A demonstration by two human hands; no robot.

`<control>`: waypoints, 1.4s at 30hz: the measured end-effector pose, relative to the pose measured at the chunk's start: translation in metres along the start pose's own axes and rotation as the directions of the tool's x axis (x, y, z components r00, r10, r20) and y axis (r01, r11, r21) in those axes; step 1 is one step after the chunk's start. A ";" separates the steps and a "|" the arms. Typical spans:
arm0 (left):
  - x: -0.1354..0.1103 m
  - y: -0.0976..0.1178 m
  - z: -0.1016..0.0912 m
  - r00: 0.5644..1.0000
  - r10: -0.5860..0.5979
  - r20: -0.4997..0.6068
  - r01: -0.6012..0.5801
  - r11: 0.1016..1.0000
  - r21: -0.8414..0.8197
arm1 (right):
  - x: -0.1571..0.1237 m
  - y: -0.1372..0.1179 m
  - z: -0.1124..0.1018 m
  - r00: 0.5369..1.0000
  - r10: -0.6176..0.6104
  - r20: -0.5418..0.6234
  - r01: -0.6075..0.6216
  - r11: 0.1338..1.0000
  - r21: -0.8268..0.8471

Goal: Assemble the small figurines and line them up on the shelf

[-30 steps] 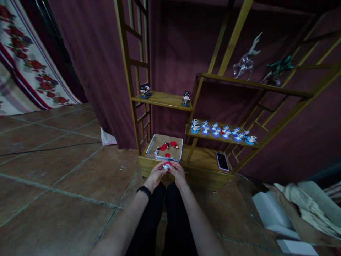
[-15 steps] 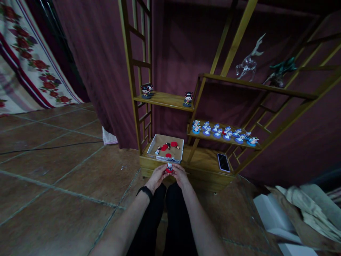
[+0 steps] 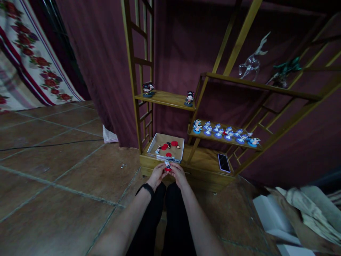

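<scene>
Both my hands meet in front of a low wooden shelf unit. My left hand (image 3: 157, 175) and my right hand (image 3: 178, 174) pinch a small figurine on a red round base (image 3: 167, 166) between their fingertips. Just beyond it lies a shallow cardboard box (image 3: 179, 153) with red bases and small figure parts inside. A black band is on my left wrist.
Several blue-based figurines (image 3: 225, 132) stand in rows on the middle shelf. Dark figurines (image 3: 147, 89) stand on the higher left shelf. A phone (image 3: 223, 162) lies on the bottom board. A glass deer (image 3: 252, 60) is on top. White boxes and cloth (image 3: 290, 213) lie at the right.
The figurine in my fingers has turned upright on its red base and lifted slightly. The view has drifted a little.
</scene>
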State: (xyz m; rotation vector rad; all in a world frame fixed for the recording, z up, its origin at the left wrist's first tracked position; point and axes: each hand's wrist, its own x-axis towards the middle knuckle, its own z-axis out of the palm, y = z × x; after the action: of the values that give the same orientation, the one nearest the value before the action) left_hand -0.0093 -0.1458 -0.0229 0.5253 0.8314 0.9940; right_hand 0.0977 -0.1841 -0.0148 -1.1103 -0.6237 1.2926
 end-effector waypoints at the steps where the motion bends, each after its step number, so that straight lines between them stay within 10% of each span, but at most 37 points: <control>1: 0.000 0.000 0.000 1.000 0.002 0.001 -0.002 1.000 -0.003 | 0.000 0.001 0.000 1.000 -0.007 0.005 0.007 1.000 -0.010; 42: -0.007 0.002 -0.001 0.995 0.021 0.097 -0.026 0.998 0.054 | 0.003 0.005 -0.002 0.999 -0.051 0.011 0.051 0.999 0.011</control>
State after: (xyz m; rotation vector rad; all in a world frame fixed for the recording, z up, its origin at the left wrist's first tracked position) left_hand -0.0133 -0.1508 -0.0195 0.6268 0.7693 0.9620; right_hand 0.0979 -0.1821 -0.0206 -1.0726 -0.6488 1.2575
